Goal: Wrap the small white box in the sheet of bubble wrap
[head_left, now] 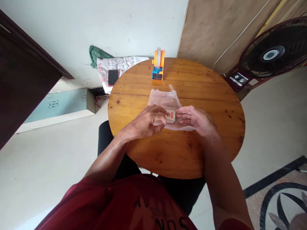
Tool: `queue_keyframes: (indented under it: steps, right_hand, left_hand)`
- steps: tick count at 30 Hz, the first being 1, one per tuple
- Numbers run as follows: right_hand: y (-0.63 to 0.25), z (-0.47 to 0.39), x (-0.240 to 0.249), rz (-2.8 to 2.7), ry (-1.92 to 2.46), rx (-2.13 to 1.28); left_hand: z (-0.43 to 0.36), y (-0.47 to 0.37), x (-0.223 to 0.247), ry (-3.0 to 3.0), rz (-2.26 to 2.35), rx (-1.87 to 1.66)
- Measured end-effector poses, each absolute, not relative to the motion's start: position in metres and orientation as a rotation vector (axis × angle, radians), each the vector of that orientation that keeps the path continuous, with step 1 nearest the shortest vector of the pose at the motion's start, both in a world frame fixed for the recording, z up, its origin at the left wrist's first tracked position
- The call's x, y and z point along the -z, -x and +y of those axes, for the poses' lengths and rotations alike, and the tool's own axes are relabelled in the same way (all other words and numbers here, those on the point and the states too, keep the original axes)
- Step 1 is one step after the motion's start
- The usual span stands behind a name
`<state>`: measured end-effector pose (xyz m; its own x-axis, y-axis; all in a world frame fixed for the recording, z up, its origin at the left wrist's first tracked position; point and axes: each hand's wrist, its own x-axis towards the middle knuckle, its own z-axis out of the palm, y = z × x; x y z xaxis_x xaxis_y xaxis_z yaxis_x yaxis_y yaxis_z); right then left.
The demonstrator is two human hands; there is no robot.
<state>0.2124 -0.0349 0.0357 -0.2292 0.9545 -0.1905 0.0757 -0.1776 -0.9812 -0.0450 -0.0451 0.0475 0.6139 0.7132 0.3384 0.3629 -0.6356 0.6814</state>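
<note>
A small box (171,117) with a red label and a round picture on top rests on a sheet of bubble wrap (163,96). From the left, my left hand (151,120) reaches over the wrap, its fingers bent and apart from the thumb. A fingertip of it meets the box's left edge. On the other side, my right hand (198,119) has its fingers stretched toward the box, their tips at or very close to its right side. The hands partly cover the wrap's lower part, and neither is closed around the box.
An orange and blue tape dispenser (158,65) stands at the far edge of the round wooden table (216,89). Left beyond the table lie a printed white sack (103,72), a dark phone-like object (113,77) and a green bag (98,54). A fan (273,52) stands at right.
</note>
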Motion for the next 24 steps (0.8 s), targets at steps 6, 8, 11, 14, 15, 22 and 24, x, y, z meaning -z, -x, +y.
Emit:
queue_keyframes:
  steps: [6,8,11,14,15,22,24]
  right_hand:
    - [-0.201,-0.039,-0.026,-1.789,1.329,-1.087]
    - [-0.196,-0.04,-0.023,-1.901,1.323,-1.005]
    - [-0.189,-0.04,-0.02,-1.985,1.336,-0.884]
    - [-0.185,-0.04,-0.019,-1.96,1.384,-0.838]
    - [-0.185,-0.041,-0.019,-1.948,1.39,-0.842]
    - [-0.19,-0.041,-0.017,-1.99,1.298,-0.957]
    - [-0.191,-0.041,-0.014,-2.003,1.302,-0.976]
  left_hand:
    - [-0.077,0.053,-0.036,-2.542,0.885,-0.574]
    - [-0.082,0.052,-0.025,-2.564,0.932,-0.539]
    - [-0.087,0.05,-0.012,-2.571,0.981,-0.51]
    - [-0.089,0.049,-0.008,-2.565,0.981,-0.514]
    - [-0.09,0.049,-0.008,-2.56,0.978,-0.519]
    - [-0.088,0.047,-0.011,-2.515,0.975,-0.529]
    - [-0.088,0.046,-0.01,-2.505,0.982,-0.552]
